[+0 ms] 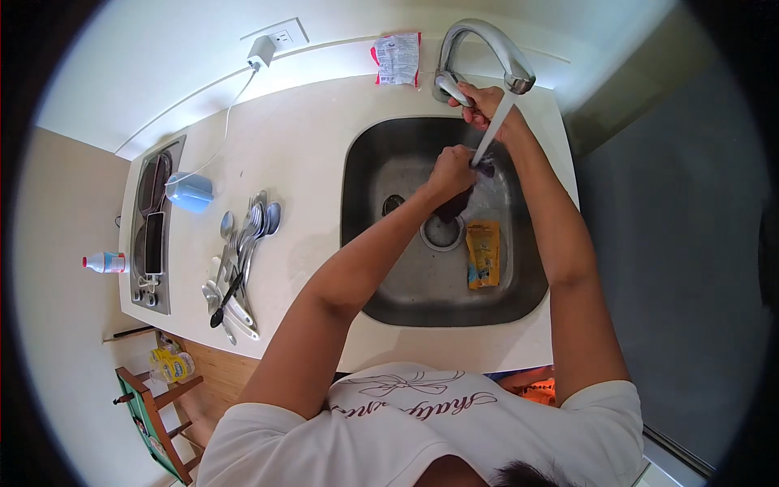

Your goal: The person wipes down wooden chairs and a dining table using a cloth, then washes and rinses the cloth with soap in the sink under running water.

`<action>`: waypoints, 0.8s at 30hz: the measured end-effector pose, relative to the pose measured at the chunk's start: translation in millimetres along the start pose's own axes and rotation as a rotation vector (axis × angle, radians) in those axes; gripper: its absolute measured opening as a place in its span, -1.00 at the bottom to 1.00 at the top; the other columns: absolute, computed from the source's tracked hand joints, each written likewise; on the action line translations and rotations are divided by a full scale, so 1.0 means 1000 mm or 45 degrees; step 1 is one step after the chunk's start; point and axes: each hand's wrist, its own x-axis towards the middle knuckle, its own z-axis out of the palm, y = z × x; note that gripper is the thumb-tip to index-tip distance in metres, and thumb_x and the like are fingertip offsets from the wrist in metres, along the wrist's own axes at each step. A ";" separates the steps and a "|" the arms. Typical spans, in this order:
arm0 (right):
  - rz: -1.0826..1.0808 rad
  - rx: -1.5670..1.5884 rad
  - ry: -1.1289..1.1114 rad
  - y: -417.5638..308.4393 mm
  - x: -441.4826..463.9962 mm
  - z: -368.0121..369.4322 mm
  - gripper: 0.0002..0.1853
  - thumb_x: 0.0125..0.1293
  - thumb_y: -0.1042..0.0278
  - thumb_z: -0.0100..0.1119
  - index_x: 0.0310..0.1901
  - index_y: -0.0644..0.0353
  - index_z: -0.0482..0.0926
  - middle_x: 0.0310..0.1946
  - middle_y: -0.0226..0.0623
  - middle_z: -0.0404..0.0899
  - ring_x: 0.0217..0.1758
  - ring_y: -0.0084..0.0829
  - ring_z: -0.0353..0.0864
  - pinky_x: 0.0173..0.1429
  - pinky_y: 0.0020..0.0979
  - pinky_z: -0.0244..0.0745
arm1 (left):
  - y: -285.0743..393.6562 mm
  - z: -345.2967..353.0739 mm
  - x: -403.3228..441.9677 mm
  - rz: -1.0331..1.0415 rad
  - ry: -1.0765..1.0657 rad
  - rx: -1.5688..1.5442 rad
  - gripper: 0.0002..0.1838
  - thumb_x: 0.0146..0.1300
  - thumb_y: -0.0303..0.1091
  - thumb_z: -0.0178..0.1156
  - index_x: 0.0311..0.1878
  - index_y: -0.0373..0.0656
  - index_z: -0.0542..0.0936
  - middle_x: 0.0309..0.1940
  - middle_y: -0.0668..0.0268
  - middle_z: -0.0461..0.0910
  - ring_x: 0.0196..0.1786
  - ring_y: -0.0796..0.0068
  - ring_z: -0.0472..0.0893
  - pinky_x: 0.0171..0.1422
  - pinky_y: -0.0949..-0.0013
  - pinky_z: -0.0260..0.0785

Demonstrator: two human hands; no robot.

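Over the sink [442,318], my left hand [451,172] is closed around a dark maroon cloth [454,208]. The cloth hangs down above the round drain [443,234], and part of it is bunched under the running water [493,130]. My right hand [485,105] has its fingers curled on the lever [451,88] of the chrome faucet [487,34], behind the water stream. A yellow packet [484,255] lies on the sink floor, right of the drain. Left of the drain sits a small dark object [393,204] that I cannot make out.
Spoons and forks [251,231] lie heaped on the counter [312,146] to the left, with a blue cup [190,192] beyond. A red-and-white packet [398,59] leans on the back wall. A phone [154,243] rests on the stove [172,284]. A charger cable [227,122] crosses the counter.
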 end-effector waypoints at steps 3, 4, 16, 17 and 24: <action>0.005 0.003 0.001 0.001 0.001 0.000 -0.54 0.30 -0.04 0.06 -0.29 0.31 0.61 -0.77 -0.44 0.37 -0.82 -0.71 0.15 -0.74 -0.64 0.01 | -0.001 0.000 0.000 0.108 0.065 -0.047 -0.70 -0.18 -0.53 0.17 -0.27 -0.32 0.62 -0.38 -0.11 0.57 -0.23 -0.08 0.58 -0.08 0.14 0.45; 0.009 0.002 0.001 0.001 0.002 -0.001 -0.54 0.30 -0.05 0.06 -0.29 0.30 0.61 -0.77 -0.44 0.37 -0.82 -0.72 0.15 -0.74 -0.64 0.00 | 0.001 -0.002 0.000 0.097 0.084 -0.054 -0.69 -0.19 -0.52 0.18 -0.26 -0.33 0.62 -0.39 -0.11 0.57 -0.23 -0.08 0.58 -0.08 0.15 0.45; 0.065 0.023 0.007 -0.003 -0.001 0.001 -0.54 0.29 -0.05 0.08 -0.29 0.30 0.62 -0.77 -0.48 0.37 -0.83 -0.75 0.10 -0.75 -0.66 -0.05 | 0.007 -0.001 0.003 0.099 0.128 -0.061 -0.79 -0.22 -0.50 0.21 -0.41 -0.33 0.57 -0.45 -0.08 0.57 -0.28 -0.09 0.58 -0.18 0.13 0.45; 0.072 0.034 0.006 -0.002 0.001 0.000 -0.54 0.29 -0.05 0.08 -0.29 0.30 0.62 -0.77 -0.48 0.37 -0.83 -0.75 0.10 -0.75 -0.66 -0.05 | 0.003 0.003 0.005 0.106 0.151 -0.027 -0.81 -0.22 -0.50 0.21 -0.43 -0.32 0.56 -0.46 -0.07 0.57 -0.29 -0.08 0.58 -0.19 0.13 0.44; 0.077 0.039 -0.103 0.005 0.001 -0.009 -0.68 0.23 0.09 0.20 -0.31 0.23 0.57 -0.48 -0.36 0.60 -0.71 -0.64 0.36 -0.66 -0.60 0.15 | 0.023 -0.010 -0.003 0.052 0.197 -0.129 -0.77 -0.20 -0.44 0.29 -0.39 -0.29 0.58 -0.45 -0.03 0.58 -0.29 -0.04 0.59 -0.18 0.15 0.45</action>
